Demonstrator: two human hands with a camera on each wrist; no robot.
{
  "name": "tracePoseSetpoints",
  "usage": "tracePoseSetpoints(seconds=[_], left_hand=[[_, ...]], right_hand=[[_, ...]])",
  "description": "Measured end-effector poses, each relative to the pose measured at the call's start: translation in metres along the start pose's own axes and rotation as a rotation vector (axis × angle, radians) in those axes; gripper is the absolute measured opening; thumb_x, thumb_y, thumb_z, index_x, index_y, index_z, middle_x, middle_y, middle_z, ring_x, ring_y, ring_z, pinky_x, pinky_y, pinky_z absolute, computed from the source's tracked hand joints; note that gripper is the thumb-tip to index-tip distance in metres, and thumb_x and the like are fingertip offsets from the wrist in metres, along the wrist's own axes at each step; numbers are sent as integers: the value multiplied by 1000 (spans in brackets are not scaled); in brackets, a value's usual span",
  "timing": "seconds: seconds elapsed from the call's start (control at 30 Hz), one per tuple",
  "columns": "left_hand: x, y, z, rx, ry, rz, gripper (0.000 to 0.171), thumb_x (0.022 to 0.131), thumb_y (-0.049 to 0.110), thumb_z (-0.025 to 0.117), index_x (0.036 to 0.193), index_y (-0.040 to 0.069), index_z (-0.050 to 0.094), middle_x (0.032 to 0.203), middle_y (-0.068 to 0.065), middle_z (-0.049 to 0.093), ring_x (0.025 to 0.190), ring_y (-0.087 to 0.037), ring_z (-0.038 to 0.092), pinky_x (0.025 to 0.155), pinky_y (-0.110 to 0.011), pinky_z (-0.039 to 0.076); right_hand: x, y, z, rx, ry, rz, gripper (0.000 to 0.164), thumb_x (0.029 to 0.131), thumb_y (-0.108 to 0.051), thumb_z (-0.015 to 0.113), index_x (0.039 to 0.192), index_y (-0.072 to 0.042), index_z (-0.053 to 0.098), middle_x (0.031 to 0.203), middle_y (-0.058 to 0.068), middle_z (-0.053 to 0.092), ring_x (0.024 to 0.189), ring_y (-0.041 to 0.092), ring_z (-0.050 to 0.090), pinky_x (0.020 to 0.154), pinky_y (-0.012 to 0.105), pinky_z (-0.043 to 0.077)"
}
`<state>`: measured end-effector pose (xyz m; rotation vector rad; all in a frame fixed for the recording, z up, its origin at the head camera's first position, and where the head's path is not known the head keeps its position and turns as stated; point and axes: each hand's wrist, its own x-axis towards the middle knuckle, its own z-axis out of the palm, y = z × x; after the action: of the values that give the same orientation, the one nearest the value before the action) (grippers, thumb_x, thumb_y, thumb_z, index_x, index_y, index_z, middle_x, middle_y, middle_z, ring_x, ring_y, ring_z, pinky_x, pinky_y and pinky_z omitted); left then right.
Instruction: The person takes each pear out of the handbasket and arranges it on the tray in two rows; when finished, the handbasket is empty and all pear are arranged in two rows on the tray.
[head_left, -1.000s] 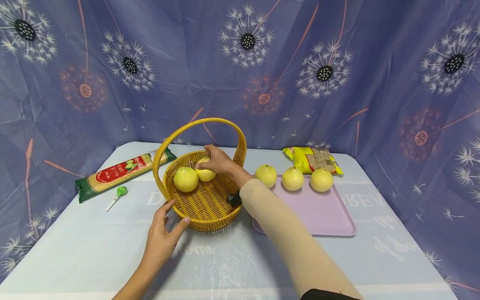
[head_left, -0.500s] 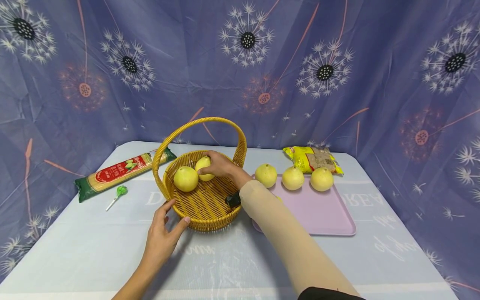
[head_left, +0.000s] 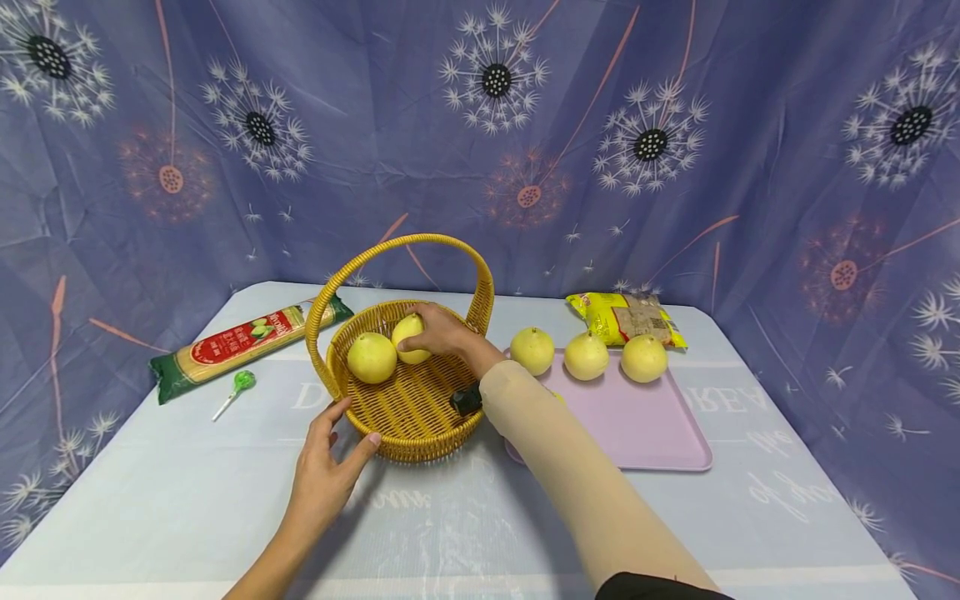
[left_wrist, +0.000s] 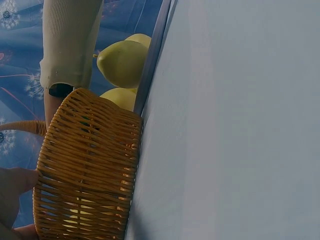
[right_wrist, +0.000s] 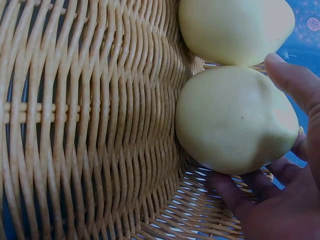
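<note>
My right hand (head_left: 438, 329) reaches into a yellow wicker basket (head_left: 408, 450) and holds a yellow pear (head_left: 407, 337), thumb on one side and fingers on the other. In the right wrist view this pear (right_wrist: 235, 120) touches the basket's woven wall, with fingers curled beneath it and the thumb near its upper side. A second pear (head_left: 372, 358) lies against it on the left. My left hand (head_left: 322, 471) touches the basket's near-left rim with spread thumb and fingers; the left wrist view shows fingertips at the basket's edge (left_wrist: 85, 165).
A pink tray (head_left: 652, 433) with three pears (head_left: 586, 357) along its far side stands at right. Behind it lies a yellow packet (head_left: 626, 319). At left are a pasta pack (head_left: 240, 343) and a green lollipop (head_left: 243, 382). The basket's tall handle (head_left: 423, 239) arches above.
The right hand has lowered slightly, and the pear in it has turned a little, showing more of its top. The left hand and basket stay in place.
</note>
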<state>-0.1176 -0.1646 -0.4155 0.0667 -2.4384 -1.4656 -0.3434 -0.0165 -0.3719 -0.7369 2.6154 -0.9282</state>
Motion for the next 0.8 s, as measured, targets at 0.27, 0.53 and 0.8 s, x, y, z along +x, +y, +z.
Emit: tracePoseSetpoints(seconds=[0.27,0.53,0.8], left_hand=[[0,0,0,4,-4,3,64,89,28,65,141,5,35,147,-18,34,139,-36,30,109,-55,33],[0,0,-1,8,-6,7,64,90,29,65,141,5,35,147,-18,34,139,-36,30,109,-55,33],[0,1,-1,16,-12,8,64,90,30,64,141,6,35,147,-18,33,139,-36,30,109,-57,32]], right_hand=[[0,0,-1,-30,-9,3,69,84,-36,70,143,-17,39,137,5,46,107,19,54,77,27,52],[1,1,1,-45,-36,19,74,82,-36,72,144,-17,37,138,4,46,113,19,53,84,31,50],[1,4,7,-20,-63,4,78,83,-33,72,148,-19,30,140,4,46,116,20,52,88,32,50]])
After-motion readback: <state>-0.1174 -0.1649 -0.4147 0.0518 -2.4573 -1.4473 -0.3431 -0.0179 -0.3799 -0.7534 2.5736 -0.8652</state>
